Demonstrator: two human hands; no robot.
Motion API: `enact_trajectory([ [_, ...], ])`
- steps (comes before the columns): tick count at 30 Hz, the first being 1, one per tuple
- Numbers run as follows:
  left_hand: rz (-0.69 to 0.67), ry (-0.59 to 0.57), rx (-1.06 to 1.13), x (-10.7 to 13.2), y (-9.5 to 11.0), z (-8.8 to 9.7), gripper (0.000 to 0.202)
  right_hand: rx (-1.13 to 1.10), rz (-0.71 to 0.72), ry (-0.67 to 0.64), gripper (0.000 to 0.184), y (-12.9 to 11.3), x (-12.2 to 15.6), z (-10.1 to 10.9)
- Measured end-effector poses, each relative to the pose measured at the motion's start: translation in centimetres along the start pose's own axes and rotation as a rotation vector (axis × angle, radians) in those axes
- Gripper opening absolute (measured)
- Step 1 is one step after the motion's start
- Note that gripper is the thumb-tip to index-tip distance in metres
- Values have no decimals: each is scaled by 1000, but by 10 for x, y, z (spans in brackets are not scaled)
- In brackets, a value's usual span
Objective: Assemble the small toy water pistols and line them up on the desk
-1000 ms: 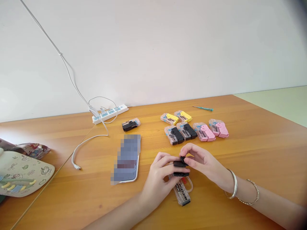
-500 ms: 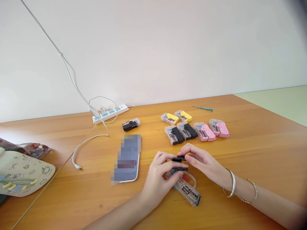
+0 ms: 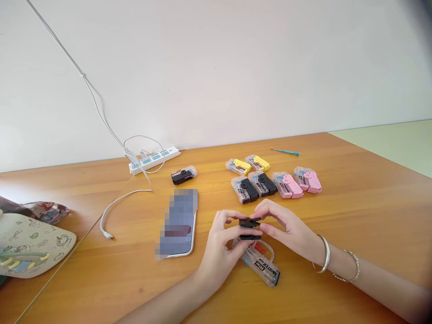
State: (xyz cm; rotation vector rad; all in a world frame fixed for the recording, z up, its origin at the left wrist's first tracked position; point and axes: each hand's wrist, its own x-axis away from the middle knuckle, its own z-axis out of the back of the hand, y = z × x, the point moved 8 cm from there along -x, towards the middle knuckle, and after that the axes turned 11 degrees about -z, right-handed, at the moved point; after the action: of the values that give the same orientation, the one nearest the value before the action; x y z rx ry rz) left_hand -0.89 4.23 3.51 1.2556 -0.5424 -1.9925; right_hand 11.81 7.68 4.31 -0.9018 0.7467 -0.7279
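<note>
Two fingertip pinches, left hand (image 3: 221, 254) and right hand (image 3: 286, 229), closed on one small black plastic piece (image 3: 249, 228) for control

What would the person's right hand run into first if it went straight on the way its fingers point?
The right hand would meet the small black plastic part first, since its fingertips already seem to be on it. Just beyond lie the left hand's fingers, though depth is hard to judge here.

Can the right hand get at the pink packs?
Probably yes: nothing lies between the right hand and the pink packs beyond it. It would first have to release the black part.
</note>
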Motion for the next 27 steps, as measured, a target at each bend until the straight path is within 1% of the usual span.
enact_trajectory([
  [3, -24, -8, 48, 0, 1, -1, 21, 62, 89, 46, 17, -5, 3, 3],
  [7, -111, -32, -2, -1, 9, -2, 22, 111, 176, 69, 27, -13, 8, 1],
  [10, -148, -28, -42, -1, 13, -2, 23, 128, 194, 79, 32, -18, 11, 0],
  [15, -175, -16, -50, 0, 16, -1, 25, 110, 203, 117, 34, -21, 12, 1],
  [18, -172, -11, -50, 0, 16, 0, 25, 61, 170, 119, 35, -19, 12, 2],
  [22, -124, 0, -21, -2, 11, 1, 24, -40, 67, 87, 35, -13, 10, 2],
  [27, -70, -10, -13, -2, 7, 1, 25, -93, -28, 54, 25, -7, 7, 0],
])
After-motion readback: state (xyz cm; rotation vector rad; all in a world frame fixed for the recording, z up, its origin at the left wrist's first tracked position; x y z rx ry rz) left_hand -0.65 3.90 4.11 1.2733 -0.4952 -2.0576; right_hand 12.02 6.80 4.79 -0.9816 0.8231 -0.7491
